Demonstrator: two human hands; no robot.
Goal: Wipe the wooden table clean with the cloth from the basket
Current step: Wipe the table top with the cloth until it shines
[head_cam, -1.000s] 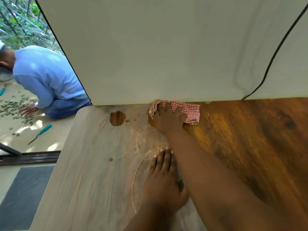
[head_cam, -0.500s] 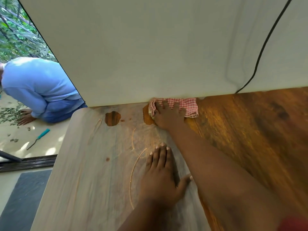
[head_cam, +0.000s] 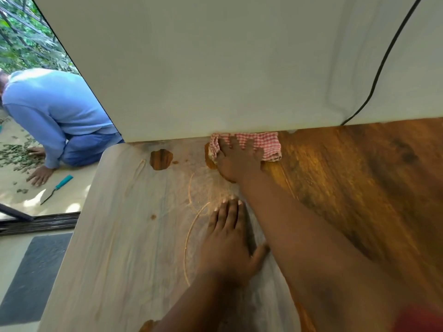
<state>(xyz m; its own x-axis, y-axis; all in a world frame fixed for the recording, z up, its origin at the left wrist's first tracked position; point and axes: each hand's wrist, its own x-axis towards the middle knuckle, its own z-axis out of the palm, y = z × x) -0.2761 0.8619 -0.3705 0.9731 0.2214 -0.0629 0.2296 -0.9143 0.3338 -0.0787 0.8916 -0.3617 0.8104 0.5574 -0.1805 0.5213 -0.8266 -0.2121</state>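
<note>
You are in the middle of the wiping step: your right hand (head_cam: 237,161) presses the cloth (head_cam: 259,144) flat against the tabletop (head_cam: 359,188) at its far edge, hard up against the white wall (head_cam: 215,68), with the fingers (head_cam: 233,146) straight and fanned out over the fabric rather than pinching it. Your left hand (head_cam: 227,240) lies palm down nearer to you, its fingers close together, thumb out to the right, bracing on the dusty part. The basket is not in view. By the look of it, roughly half the job remains: to the right of your arm the wood shows a warm, glossy amber-brown grain, while the left part carries a pale grey, matte film, broken by a small bared patch (head_cam: 161,159) near the far edge and thin curved scratch lines (head_cam: 191,236) where something has cut through the dust. The next move, I judge, calls for dragging the cloth leftward and toward you across that grey film with steady downward pressure, and lifting your left hand out of the path. The cloth is thin red-and-white checked cotton, folded into a rough rectangle, bunched at its left end; it should slide easily but may ruck up. Beyond the tabletop's left edge a person in a blue top (head_cam: 52,111) kneels on the floor beside a teal-handled tool (head_cam: 57,188).
</note>
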